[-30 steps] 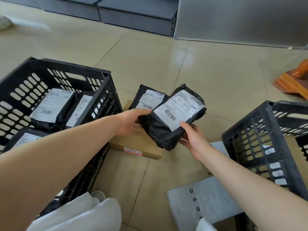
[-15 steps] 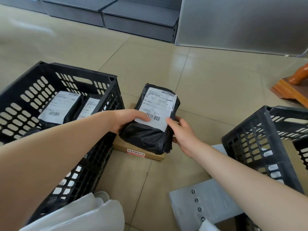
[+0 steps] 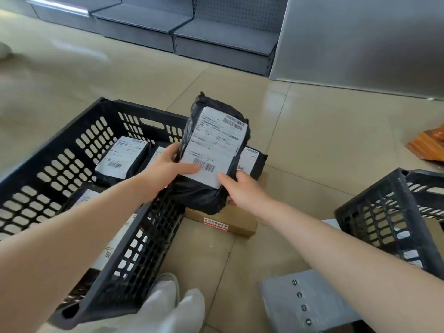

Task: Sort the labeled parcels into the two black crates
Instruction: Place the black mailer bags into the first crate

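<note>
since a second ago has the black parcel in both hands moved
Yes. The held parcel has turned upright and shifted left, toward the left crate, judged against the cardboard box.

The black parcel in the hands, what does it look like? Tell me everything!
The black parcel is a soft, crinkly plastic bag, puffy and wrinkled. A big white label with barcodes covers its front, facing up. It is held tilted above a brown cardboard box, beside the left crate. The left hand grips its left edge, thumb on the label; the right hand holds its lower right corner.
</note>
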The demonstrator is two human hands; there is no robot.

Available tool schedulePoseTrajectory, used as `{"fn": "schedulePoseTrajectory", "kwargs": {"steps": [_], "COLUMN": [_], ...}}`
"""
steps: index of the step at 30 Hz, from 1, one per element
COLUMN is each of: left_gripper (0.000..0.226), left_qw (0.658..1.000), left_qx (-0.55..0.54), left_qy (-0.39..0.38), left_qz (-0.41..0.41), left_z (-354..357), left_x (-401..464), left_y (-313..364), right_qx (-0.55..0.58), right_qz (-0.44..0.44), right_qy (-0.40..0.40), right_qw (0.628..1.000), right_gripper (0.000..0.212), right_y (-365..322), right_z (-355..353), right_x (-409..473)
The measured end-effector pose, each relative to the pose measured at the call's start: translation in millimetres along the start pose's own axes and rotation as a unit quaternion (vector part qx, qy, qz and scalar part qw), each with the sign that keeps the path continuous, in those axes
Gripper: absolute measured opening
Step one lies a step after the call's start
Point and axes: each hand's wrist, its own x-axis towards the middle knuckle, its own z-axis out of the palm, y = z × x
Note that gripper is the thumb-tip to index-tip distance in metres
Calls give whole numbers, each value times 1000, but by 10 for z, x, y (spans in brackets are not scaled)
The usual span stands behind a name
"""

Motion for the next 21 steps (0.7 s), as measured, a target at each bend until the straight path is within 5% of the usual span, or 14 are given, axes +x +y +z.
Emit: {"fn": "schedulePoseTrajectory", "kwargs": {"steps": [4, 13, 21], "left_gripper": [47, 47, 18], "left_qw": [998, 982, 964], "left_qx": [-40, -112, -136], "left_qy": [52, 148, 190], "left_qz": [15, -33, -128], "left_z": [-344, -1161, -1525], "left_x": [-198, -544, -867], "left_y": [-34, -256, -647], "right_qx": [-49, -116, -461], "right_qz": [-32, -135, -192], "right_qy": [-58, -137, -77], "right_qw": [997, 975, 863], "right_gripper": [89, 70, 90], "right_y": [-252, -496, -458], "right_z": [300, 1021, 1146], "right_x": [-111, -242, -313]}}
